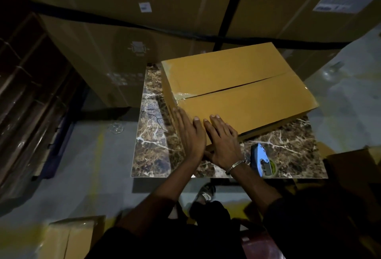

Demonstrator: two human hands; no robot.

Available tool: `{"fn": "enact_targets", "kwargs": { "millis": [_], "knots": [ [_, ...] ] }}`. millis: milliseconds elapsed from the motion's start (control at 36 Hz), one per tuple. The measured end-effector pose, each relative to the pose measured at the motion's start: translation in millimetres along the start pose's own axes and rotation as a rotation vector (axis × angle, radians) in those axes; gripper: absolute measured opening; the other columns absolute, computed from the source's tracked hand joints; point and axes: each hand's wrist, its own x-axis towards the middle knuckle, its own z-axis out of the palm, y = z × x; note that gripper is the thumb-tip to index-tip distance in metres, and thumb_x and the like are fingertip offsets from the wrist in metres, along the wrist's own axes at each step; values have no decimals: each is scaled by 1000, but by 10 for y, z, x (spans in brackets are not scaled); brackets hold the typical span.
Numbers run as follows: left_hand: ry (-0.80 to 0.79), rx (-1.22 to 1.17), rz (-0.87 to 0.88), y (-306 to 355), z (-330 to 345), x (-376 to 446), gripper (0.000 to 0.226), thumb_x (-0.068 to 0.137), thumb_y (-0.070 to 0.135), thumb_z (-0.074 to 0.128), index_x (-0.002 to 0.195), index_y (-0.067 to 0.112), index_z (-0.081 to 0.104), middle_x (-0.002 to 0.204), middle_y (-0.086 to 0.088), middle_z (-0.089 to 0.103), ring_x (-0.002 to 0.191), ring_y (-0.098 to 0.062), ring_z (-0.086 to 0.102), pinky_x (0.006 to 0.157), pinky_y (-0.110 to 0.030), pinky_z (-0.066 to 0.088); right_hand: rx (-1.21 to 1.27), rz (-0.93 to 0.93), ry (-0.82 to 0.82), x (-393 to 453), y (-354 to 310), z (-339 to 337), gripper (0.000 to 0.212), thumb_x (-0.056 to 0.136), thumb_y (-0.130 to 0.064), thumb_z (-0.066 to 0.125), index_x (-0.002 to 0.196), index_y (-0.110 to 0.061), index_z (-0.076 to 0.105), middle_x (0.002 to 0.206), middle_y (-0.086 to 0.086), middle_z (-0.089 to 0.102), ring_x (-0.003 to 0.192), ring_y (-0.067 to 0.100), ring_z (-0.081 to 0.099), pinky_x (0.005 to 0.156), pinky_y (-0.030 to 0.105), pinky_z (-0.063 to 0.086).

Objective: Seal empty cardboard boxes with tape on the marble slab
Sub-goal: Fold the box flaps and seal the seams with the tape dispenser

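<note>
On marble slab (156, 155), both hands flat, left hand (190, 132), right hand (223, 141), pressing cardboard box (237, 85) corner

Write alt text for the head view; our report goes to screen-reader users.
Both hands, left hand and right hand, press flat on a cardboard box atop a marble slab; a blue tape dispenser lies beside the right wrist.
</note>
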Motion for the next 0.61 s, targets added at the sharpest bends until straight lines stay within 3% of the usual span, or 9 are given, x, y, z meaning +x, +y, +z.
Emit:
{"fn": "enact_targets", "kwargs": {
  "millis": [83, 250, 306, 417, 528, 611],
  "knots": [
    [-2, -50, -18, 37, 19, 9, 66, 115, 42, 34, 170, 26, 2, 177, 4, 5, 159, -17, 24, 122, -31, 28, 30, -5, 1, -2, -18, -27, 107, 74, -68, 72, 161, -22, 29, 170, 3, 22, 158, 21, 13, 118, 47, 25],
    [-2, -114, -93, 93, 7, 23, 65, 114, 45, 35, 169, 35, 2, 176, 7, 10, 158, -20, 27, 121, -40, 32, 174, 3, -103, 28, 37, -155, 105, 75, -69, 63, 163, -35, 17, 172, -8, 8, 158, 12, 0, 117, 43, 16],
    [-1, -140, -222, 121, 21, 83, 66, 113, 48, 36, 170, 33, 6, 176, 4, 15, 157, -24, 29, 120, -41, 32, 255, 15, -141, 66, 87, -219, 100, 73, -64, 60, 161, -39, 20, 170, -12, 11, 157, 11, 6, 114, 46, 20],
    [-77, -96, -480, 141, -47, 330, 73, 107, 64, 31, 169, 27, 17, 174, -5, 22, 155, -34, 31, 123, -51, 31, 435, 100, -127, 192, 166, -350, 77, 75, -54, 60, 149, -45, 41, 153, -18, 38, 143, 11, 30, 103, 39, 26],
    [20, 66, -364, 220, -132, 532, 87, 104, 70, 32, 169, 24, -1, 178, -3, -4, 162, -34, 14, 124, -60, 26, 505, 218, -69, 462, 172, -392, 73, 81, -52, 65, 149, -39, 42, 139, -10, 50, 130, 16, 39, 102, 45, 35],
    [64, 102, -175, 393, -134, 699, 81, 109, 60, 35, 170, 20, 1, 177, 0, -6, 163, -26, 8, 129, -51, 17, 339, 225, 25, 698, 120, -354, 70, 88, -41, 68, 152, -29, 41, 142, -2, 48, 131, 22, 40, 98, 45, 37]
  ]
}}
